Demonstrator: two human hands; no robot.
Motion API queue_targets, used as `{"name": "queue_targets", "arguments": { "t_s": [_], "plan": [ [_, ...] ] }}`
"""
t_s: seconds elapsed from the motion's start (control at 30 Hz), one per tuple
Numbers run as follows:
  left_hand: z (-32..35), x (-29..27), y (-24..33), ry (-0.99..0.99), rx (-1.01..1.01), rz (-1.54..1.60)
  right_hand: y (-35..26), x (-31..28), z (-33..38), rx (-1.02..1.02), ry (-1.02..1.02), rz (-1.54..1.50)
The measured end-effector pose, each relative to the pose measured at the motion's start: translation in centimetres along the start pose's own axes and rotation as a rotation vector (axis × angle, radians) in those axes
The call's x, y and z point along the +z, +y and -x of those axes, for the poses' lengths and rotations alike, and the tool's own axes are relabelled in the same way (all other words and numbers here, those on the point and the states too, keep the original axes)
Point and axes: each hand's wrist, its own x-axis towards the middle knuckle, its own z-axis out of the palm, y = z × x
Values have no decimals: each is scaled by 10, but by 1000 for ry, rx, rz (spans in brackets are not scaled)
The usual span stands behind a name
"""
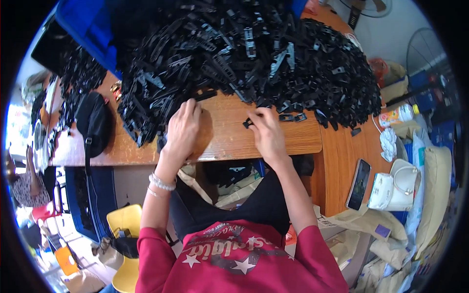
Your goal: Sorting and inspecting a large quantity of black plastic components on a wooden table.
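Observation:
A big heap of small black plastic parts [254, 53] covers the far half of a wooden table [229, 139]. My left hand [183, 128] rests palm down at the heap's near edge, its fingertips touching loose parts. My right hand [266, 132] pinches one small black plastic part [248, 123] at the fingertips, just above the wood. Two similar parts [292, 117] lie on the table to the right of that hand.
A blue crate [90, 29] stands at the back left, a black cap [93, 124] left of the heap. On the right table wing lie a phone [359, 184], a white handbag [395, 185], a white scrunchie [389, 144] and a bottle [398, 116]. A yellow stool [124, 222] is below.

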Motion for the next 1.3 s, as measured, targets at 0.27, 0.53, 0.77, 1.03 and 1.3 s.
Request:
{"name": "queue_targets", "arguments": {
  "t_s": [0.27,0.53,0.77,1.03,1.3],
  "plan": [
    [32,2,78,22,-608,1122,5,-2,24,405,106,-787],
    [27,15,69,-14,-277,789,2,-20,30,352,47,-443],
    [28,14,69,-24,-280,785,5,-32,12,398,-205,-345],
    [27,12,67,-34,-284,801,11,-35,25,268,-83,-451],
    [27,16,66,-53,-279,789,10,-26,28,39,-87,-326]
  ]
}}
